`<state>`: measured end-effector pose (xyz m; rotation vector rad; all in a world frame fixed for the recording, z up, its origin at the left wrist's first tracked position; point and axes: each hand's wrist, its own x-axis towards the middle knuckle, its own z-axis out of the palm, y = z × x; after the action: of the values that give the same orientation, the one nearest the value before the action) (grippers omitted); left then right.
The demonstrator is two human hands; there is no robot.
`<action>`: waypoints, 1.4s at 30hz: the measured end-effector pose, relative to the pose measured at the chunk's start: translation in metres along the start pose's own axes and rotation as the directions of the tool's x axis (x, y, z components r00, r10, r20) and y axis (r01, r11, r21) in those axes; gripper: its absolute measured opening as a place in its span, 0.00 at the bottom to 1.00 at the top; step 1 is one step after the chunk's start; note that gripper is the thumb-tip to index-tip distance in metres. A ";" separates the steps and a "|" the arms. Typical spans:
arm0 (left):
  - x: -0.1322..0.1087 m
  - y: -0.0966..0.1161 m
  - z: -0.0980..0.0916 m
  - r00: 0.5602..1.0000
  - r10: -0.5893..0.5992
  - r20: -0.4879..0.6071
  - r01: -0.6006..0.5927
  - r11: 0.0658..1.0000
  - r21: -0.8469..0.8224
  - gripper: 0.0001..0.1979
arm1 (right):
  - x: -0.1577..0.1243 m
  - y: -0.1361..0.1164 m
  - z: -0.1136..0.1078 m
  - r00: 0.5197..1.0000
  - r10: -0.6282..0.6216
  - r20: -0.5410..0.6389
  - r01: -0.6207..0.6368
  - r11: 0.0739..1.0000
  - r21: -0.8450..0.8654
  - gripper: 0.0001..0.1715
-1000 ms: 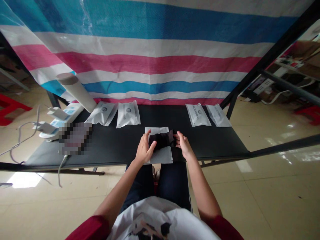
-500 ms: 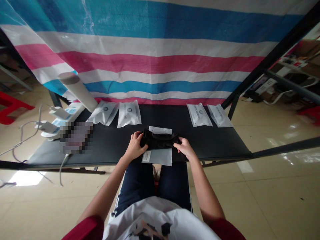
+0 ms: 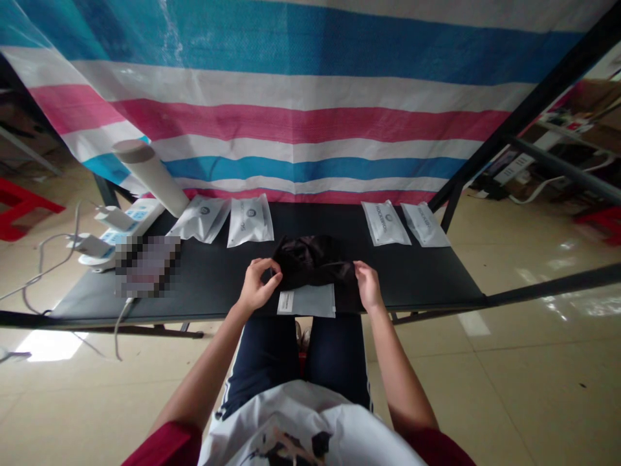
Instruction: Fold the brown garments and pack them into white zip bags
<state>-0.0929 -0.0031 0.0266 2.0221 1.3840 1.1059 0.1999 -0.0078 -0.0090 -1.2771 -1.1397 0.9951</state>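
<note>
A piece of thin black cloth (image 3: 315,259) is spread between my hands, loose and wrinkled, above the middle of the dark table. My left hand (image 3: 258,283) pinches its left edge, thumb and forefinger curled together. At the other end, the fingers of my right hand (image 3: 369,285) are closed on the cloth's right edge. Partly under the cloth lies a frosted zip bag (image 3: 310,300) with a white label at its left; its far part is hidden.
Along the table's (image 3: 315,217) back lie filled white packets, among them a left one (image 3: 251,221) and a right one (image 3: 386,223). On the left stand a white bottle (image 3: 152,178), a power strip (image 3: 140,217) with chargers, and a blurred phone-like item (image 3: 148,266) on a cable. A striped sheet (image 3: 291,123) hangs behind.
The black cloth has gone from a narrow bunched roll to a wider, opened-out shape reaching farther back. My right hand has moved slightly right, widening the gap between my hands.
</note>
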 end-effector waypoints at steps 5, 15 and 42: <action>-0.003 0.021 0.018 0.996 -0.077 0.038 0.075 0.995 0.068 0.17 | -0.006 -0.004 0.006 0.995 0.045 0.087 -0.052 0.995 0.087 0.26; -0.036 -0.011 0.014 0.844 -0.232 -0.484 0.363 0.911 0.197 0.03 | -0.018 0.000 0.009 0.978 -0.108 0.181 0.179 0.879 -0.443 0.22; -0.042 -0.057 -0.015 0.991 -0.041 0.131 -0.034 0.850 0.526 0.41 | -0.033 0.020 0.015 0.941 -0.255 0.223 0.327 0.510 -0.796 0.25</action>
<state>-0.1438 -0.0204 -0.0217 2.4099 1.7573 0.5974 0.1807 -0.0361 -0.0325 -1.6834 -1.9464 0.1860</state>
